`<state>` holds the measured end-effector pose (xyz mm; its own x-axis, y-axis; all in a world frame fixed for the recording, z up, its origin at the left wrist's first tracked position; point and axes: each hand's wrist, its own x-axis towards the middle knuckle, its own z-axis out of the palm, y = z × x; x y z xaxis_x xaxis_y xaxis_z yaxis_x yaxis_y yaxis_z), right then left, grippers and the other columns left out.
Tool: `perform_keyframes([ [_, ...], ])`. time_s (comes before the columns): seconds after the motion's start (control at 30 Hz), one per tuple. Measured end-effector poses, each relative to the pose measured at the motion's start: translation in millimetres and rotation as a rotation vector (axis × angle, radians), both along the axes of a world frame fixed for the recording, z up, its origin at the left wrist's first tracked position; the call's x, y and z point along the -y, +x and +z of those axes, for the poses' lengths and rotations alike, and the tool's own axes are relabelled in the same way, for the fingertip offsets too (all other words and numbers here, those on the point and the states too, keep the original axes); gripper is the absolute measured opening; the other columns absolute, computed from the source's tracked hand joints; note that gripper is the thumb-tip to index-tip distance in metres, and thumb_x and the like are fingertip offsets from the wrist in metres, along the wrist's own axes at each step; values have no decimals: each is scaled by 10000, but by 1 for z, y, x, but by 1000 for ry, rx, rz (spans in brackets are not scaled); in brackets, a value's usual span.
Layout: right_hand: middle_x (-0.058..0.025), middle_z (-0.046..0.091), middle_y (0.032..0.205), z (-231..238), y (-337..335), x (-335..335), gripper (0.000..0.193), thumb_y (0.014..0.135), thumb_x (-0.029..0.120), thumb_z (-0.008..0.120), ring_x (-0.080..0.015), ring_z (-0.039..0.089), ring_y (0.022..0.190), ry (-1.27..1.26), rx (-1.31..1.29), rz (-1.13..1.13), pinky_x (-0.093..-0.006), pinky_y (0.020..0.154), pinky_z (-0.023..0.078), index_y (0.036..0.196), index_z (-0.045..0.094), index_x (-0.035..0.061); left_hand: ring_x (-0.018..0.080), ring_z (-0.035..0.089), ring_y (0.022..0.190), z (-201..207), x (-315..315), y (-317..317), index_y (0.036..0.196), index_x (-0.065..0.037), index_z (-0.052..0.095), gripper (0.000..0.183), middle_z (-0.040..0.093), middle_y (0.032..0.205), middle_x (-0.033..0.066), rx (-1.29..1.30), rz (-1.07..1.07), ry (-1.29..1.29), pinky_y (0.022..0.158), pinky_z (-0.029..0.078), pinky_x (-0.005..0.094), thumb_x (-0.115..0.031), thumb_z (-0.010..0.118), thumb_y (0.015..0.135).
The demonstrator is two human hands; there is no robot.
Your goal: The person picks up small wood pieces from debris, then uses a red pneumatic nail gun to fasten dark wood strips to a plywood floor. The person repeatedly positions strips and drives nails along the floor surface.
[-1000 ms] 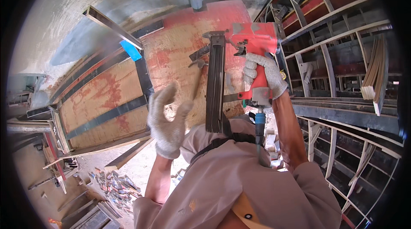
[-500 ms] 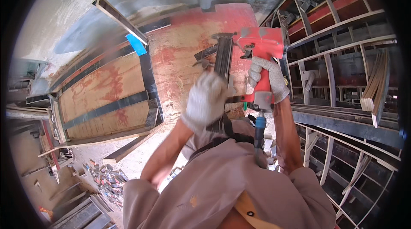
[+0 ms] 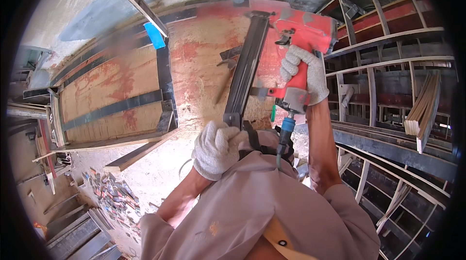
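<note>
My gloved right hand (image 3: pixel 306 73) is wrapped round the grip of a red nail gun (image 3: pixel 303 29), raised in front of me. Its long dark magazine (image 3: pixel 247 66) slants down toward my waist, and a blue hose fitting (image 3: pixel 287 125) is attached below the grip. At the magazine's lower end is my gloved left hand (image 3: pixel 216 148), its fingers curled closed; what they hold, if anything, is hidden. Behind the magazine, a hammer (image 3: pixel 224 83) with a wooden handle lies on a red-stained wooden panel (image 3: pixel 194 80).
Left of the panel stands a wooden frame (image 3: pixel 114 117) with dark strips and a blue piece (image 3: pixel 155 35) at its corner. Stacked ladder-like timber frames (image 3: pixel 371 90) rise on the right, bearing loose wood strips (image 3: pixel 423 109). Scraps (image 3: pixel 114 194) litter the floor at lower left.
My left hand has moved down and toward me, from beside the magazine to its lower end. The nail gun has shifted slightly up and right in my right hand.
</note>
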<state>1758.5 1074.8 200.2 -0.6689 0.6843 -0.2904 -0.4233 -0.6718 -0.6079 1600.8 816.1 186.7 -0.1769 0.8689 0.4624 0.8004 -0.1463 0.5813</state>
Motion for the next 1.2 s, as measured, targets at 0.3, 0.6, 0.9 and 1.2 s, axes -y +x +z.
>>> perform_keyframes([
  [0.3, 22, 332, 596, 67, 2, 10, 359, 1036, 217, 503, -110, 320, 476, 342, -37, 20, -288, 474, 304, 710, 388, 121, 112, 588, 969, 8, -45, 13, 1494, 14, 415, 736, 643, 1135, 57, 1377, 1, -254, 856, 527, 295, -140, 804, 889],
  [0.6, 56, 335, 520, 144, 12, -24, 282, 984, 197, 522, -103, 358, 419, 468, -187, 137, -287, 419, 350, 724, 520, 88, 83, 615, 967, 13, -115, 12, 1448, 27, 469, 725, 673, 1151, 45, 1156, -152, 51, 848, 536, 266, -195, 840, 866],
  [0.9, 64, 338, 542, 168, 17, -21, 327, 947, 113, 512, -92, 366, 418, 416, -204, -19, -286, 416, 358, 1215, 554, -70, 76, 625, 749, 45, -123, 10, 1453, 25, 449, 683, 670, 993, 23, 1220, -232, 84, 673, 539, 243, -172, 799, 901],
  [1.2, 73, 345, 559, 186, 18, -10, 362, 955, 89, 499, -76, 367, 426, 480, -193, -22, -277, 408, 357, 1257, 531, -108, 78, 619, 697, 57, -124, 15, 1477, -13, 435, 675, 660, 934, 15, 1233, -262, 98, 574, 478, 227, -208, 773, 926],
])
